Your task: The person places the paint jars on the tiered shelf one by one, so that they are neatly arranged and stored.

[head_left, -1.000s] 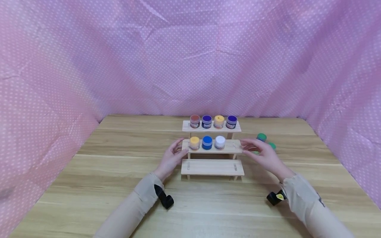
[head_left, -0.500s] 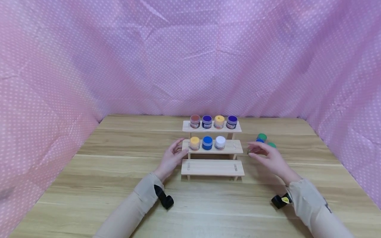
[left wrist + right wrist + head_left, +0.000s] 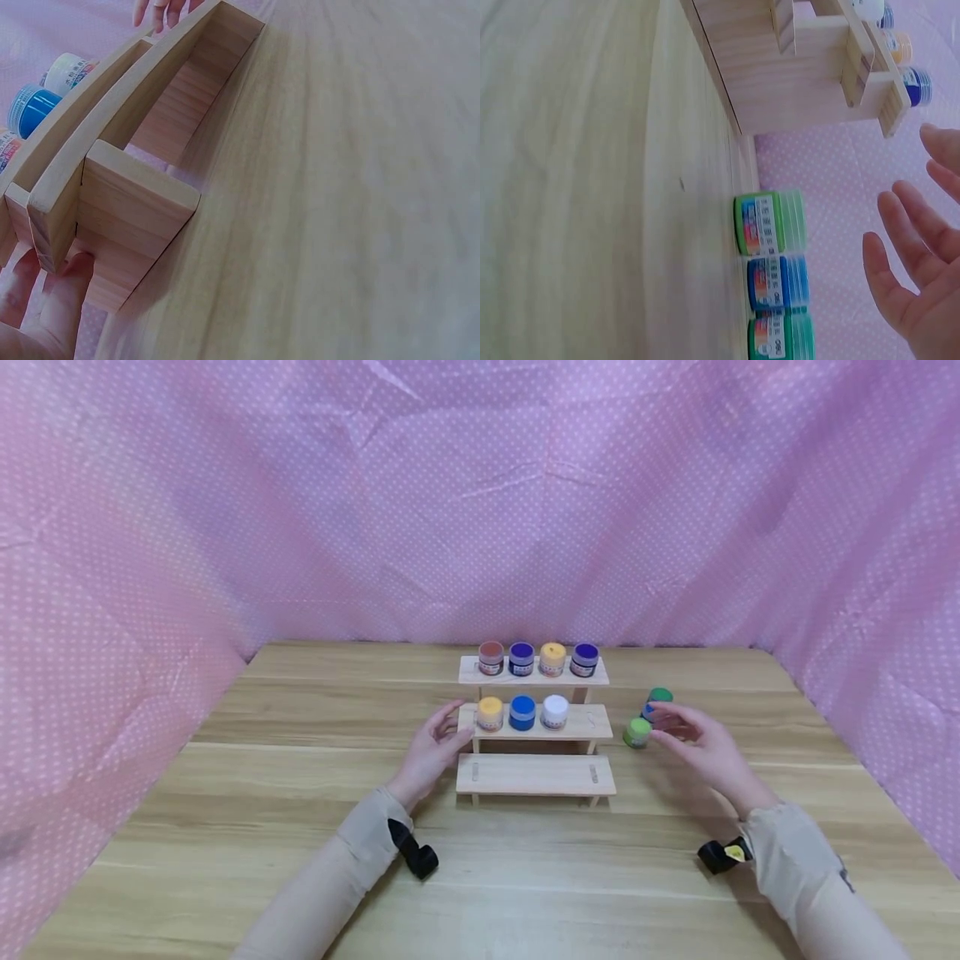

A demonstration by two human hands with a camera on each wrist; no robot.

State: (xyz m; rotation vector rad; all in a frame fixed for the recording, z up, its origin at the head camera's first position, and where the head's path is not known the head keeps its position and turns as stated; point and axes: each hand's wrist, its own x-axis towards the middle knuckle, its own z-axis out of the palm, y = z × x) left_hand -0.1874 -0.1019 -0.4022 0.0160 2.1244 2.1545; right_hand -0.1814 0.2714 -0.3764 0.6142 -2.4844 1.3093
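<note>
A three-tier wooden stand (image 3: 536, 775) stands mid-table. My left hand (image 3: 429, 752) holds the left end of its middle shelf, thumb at the front and fingers behind. In the left wrist view, the left thumb (image 3: 71, 296) rests against the wood. Yellow (image 3: 491, 714), blue (image 3: 522, 713) and white (image 3: 555, 712) paint jars line the middle shelf. To the right of the stand, my right hand (image 3: 708, 747) hovers with fingers loosely bent. Beside its fingertips is a light green paint jar (image 3: 637, 733). The right wrist view shows blue (image 3: 778, 283) and green (image 3: 781, 337) paint jars alongside.
Along the top shelf stand a reddish-brown paint jar (image 3: 491, 658), a yellow paint jar (image 3: 552, 660) and two purple paint jars (image 3: 584, 660). The wooden table (image 3: 300, 718) ends at a pink dotted curtain (image 3: 480, 527) behind and at the sides.
My right hand has drawn away from the stand's right end and moved right to the loose paint jars, uncovering the light green one. My left hand stays in place.
</note>
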